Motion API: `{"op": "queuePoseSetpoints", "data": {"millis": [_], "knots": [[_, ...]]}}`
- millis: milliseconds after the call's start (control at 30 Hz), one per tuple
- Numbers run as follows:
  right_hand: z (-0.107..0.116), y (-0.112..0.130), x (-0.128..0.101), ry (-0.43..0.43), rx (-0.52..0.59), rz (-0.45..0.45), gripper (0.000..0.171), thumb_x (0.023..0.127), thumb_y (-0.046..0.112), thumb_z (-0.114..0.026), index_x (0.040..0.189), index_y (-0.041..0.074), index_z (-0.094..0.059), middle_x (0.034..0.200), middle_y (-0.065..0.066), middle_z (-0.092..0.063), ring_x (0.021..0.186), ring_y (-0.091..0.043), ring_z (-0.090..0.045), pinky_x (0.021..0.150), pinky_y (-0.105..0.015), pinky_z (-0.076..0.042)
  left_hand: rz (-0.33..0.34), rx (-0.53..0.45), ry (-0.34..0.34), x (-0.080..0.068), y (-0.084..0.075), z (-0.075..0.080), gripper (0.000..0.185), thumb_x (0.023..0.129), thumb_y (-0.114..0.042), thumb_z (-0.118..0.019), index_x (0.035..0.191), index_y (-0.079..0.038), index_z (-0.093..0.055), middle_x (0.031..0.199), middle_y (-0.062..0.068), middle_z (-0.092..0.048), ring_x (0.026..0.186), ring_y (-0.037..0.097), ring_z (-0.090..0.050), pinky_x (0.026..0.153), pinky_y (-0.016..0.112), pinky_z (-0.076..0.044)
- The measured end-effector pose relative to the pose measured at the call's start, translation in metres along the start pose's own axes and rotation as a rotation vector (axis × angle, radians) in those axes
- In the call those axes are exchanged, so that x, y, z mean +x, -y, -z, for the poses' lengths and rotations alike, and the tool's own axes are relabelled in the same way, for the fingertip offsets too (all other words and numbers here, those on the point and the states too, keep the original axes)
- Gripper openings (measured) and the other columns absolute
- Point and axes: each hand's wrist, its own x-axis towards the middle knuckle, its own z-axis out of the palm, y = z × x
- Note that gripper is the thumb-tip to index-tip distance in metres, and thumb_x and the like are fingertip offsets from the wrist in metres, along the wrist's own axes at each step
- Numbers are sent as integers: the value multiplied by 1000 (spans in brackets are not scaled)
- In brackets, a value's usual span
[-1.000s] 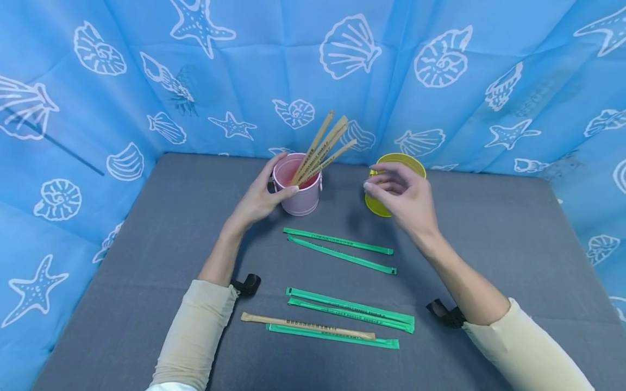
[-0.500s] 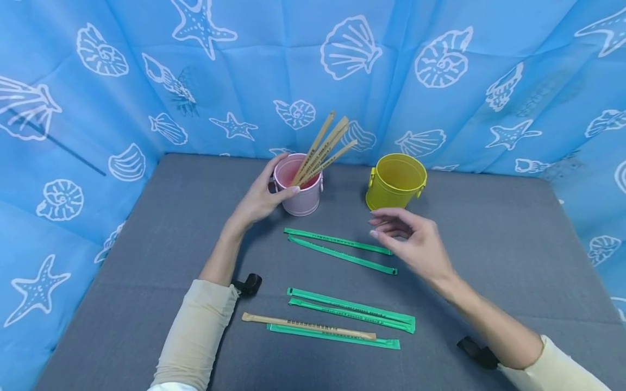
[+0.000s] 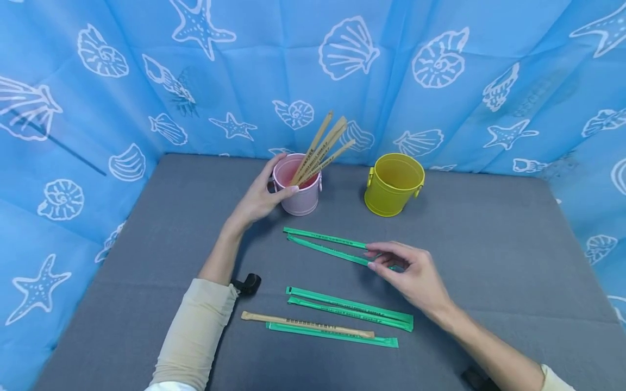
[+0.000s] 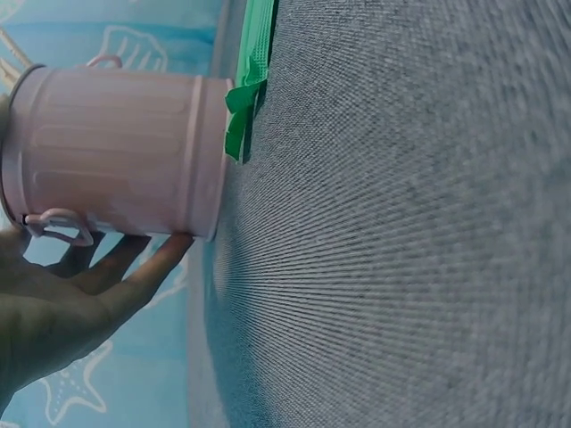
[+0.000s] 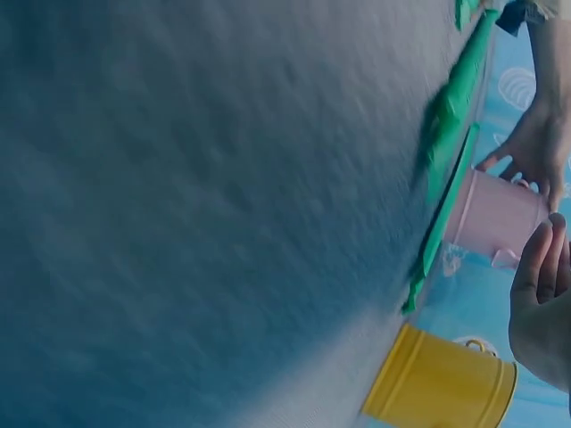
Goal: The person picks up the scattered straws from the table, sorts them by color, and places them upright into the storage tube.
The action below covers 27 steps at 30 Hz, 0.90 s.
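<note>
Here our left hand (image 3: 256,198) wraps the pink bucket (image 3: 297,187), thumb at the near rim, fingers curled round the far-left side; in the left wrist view the fingers (image 4: 134,276) press the bucket's (image 4: 116,165) wall near its base. Inside the bucket: several brown wrapped chopstick pairs (image 3: 320,147), standing & leaning up to the right, tips well above the rim.

Our right hand (image 3: 415,274) is low over the mat, fingers loosely bent, tips at the right end of the far pair of green packets (image 3: 326,245), thumb & forefinger close round the nearer packet's end. We can't tell if it's actually pinched or just touched. The 2 packets meet at their left ends, just near of the pink bucket, & spread apart toward the right.

The yellow bucket (image 3: 393,184) stands upright to the right of the pink one, well apart from it & far of our right hand; nothing shows inside it.

Nearer to us: 2 more green packets (image 3: 349,309) lying side by side, then a brown packet (image 3: 305,325) touching another green one (image 3: 337,336) at the near side. All on the grey mat (image 3: 489,239), w/ blue seashell-print cloth (image 3: 440,81) as the backdrop.
</note>
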Motion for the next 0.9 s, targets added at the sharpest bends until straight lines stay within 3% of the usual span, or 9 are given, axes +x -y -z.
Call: {"op": "queuePoseSetpoints", "data": {"millis": [533, 733, 900], "knots": [[-20, -5, -34, 137, 43, 17, 24, 84, 0, -78, 107, 5, -73, 94, -5, -73, 73, -11, -66, 66, -25, -55, -11, -7, 9, -2, -2, 1, 84, 92, -31, -73, 158, -25, -22, 153, 6, -38, 139, 23, -36, 113, 53, -29], [-29, -5, -43, 180, -37, 25, 23, 83, 10, -81, 104, 17, -75, 91, 7, -71, 74, -8, -62, 64, -23, -52, -3, -16, 11, -1, -1, 0, 84, 91, -32, -73, 158, -26, -22, 153, 7, -37, 140, 25, -35, 113, 55, -28], [-34, -8, -50, 204, -85, 109, 25, 80, 11, -84, 102, 20, -75, 90, 10, -68, 77, -7, -58, 67, -17, -48, 5, -15, 10, -3, -1, 0, 83, 91, -34, -73, 157, -29, -23, 152, 5, -38, 139, 23, -36, 112, 53, -30]]}}
